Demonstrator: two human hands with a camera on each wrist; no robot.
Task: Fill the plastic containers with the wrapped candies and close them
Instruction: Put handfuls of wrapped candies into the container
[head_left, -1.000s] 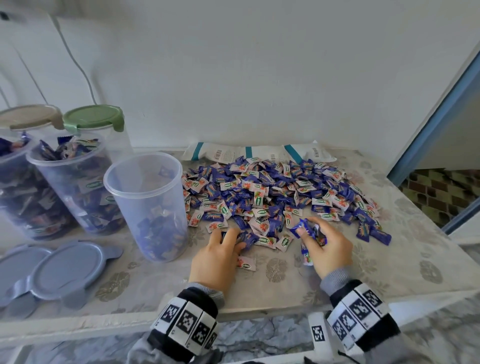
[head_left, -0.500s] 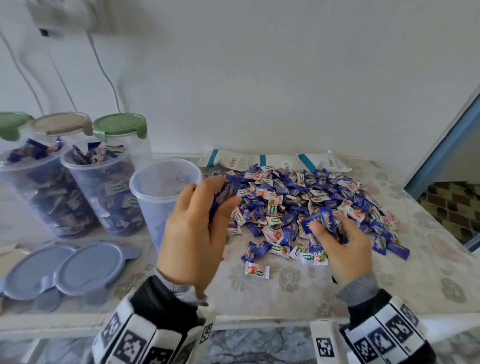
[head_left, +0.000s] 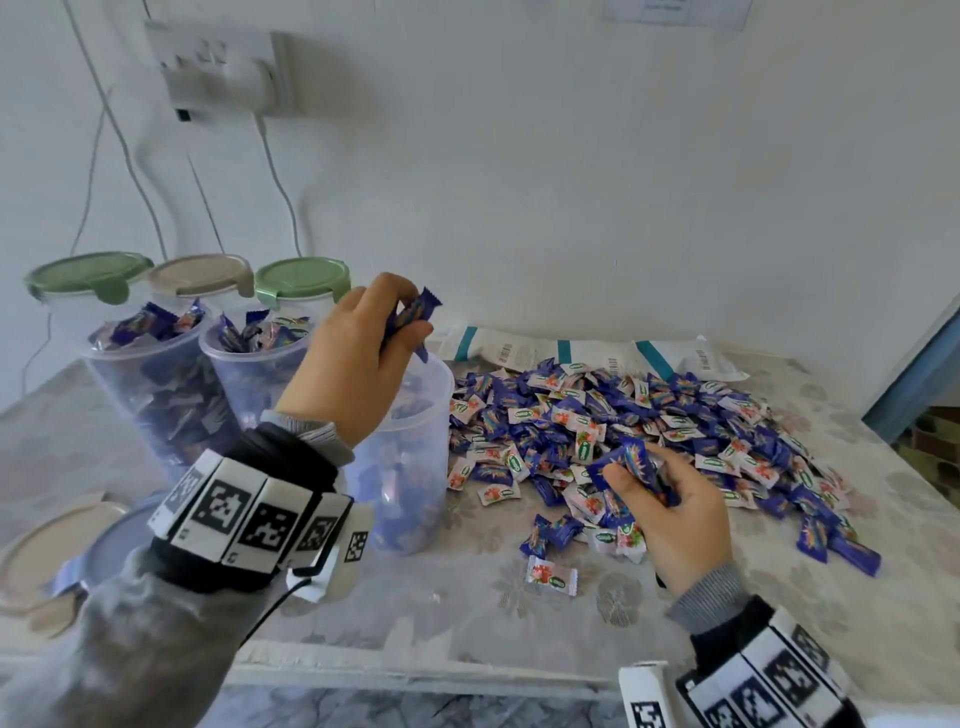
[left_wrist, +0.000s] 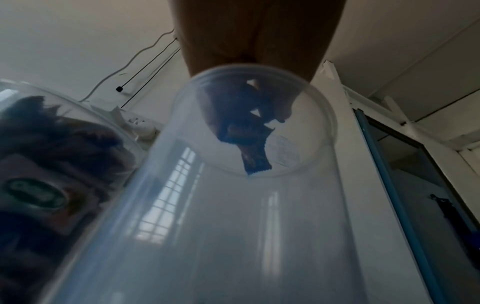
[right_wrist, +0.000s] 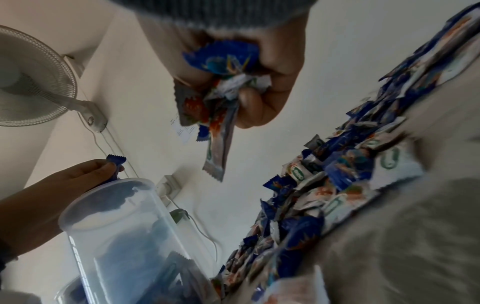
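A big heap of blue and white wrapped candies (head_left: 639, 421) lies on the table. My left hand (head_left: 358, 358) grips a bunch of blue candies (head_left: 410, 317) right over the mouth of an open clear container (head_left: 415, 467) that holds some candies at its bottom. In the left wrist view those candies (left_wrist: 249, 142) hang above the container rim (left_wrist: 330, 127). My right hand (head_left: 670, 514) grips a handful of candies (right_wrist: 221, 86) at the near edge of the heap. Two open containers (head_left: 156, 395) behind are heaped with candies.
Three lidded containers with green and beige lids (head_left: 301, 278) stand at the back left by the wall. Loose lids (head_left: 47, 551) lie at the near left. An empty candy bag (head_left: 582, 353) lies behind the heap. Cables hang from a wall socket (head_left: 223, 73). The table's front edge (head_left: 415, 670) is close.
My left hand rose from the table with candies and swung left over the open container. My right hand closed on candies and lifted slightly. The camera view tilted upward.
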